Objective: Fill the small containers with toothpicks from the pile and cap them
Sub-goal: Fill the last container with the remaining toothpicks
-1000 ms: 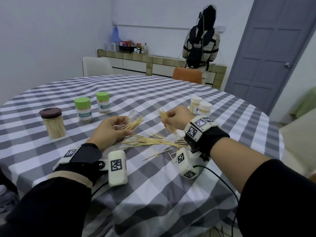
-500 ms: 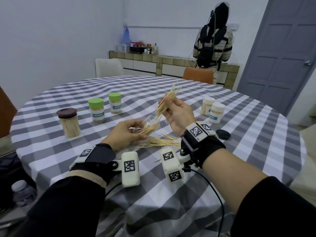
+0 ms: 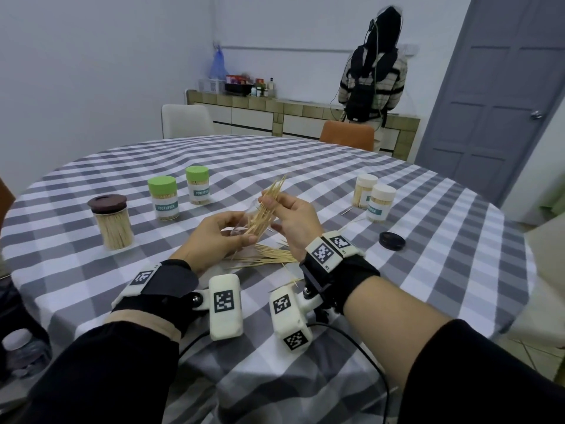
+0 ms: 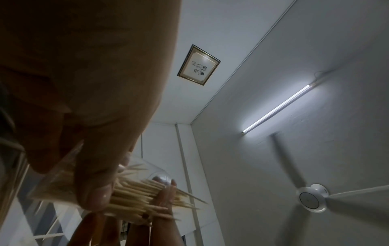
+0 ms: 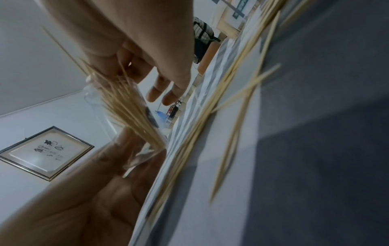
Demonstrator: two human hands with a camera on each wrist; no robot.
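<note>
Tilting toward the upper right of the head view, a clear container (image 3: 244, 223) is gripped by the left hand (image 3: 214, 240), whose fingers are curled round its wall, just left of the frame's centre. A bundle of toothpicks (image 3: 267, 206) is pinched between thumb and fingers of the right hand (image 3: 293, 221); its lower ends are set inside the container's mouth, while its upper tips are fanned out above the fingers. In the right wrist view the bundle (image 5: 128, 106) is seen reaching down to the container's base, with the two outer fingers held loosely apart from it. Below the hands, the pile of loose toothpicks (image 3: 269, 257) is spread on the checked tablecloth (image 3: 428, 270). Two green-capped containers (image 3: 163, 194) and a brown-lidded jar (image 3: 111, 221) are stood at the left of the frame, two white-capped containers (image 3: 379, 203) at the right, and a black cap (image 3: 392, 240) is laid flat near them.
</note>
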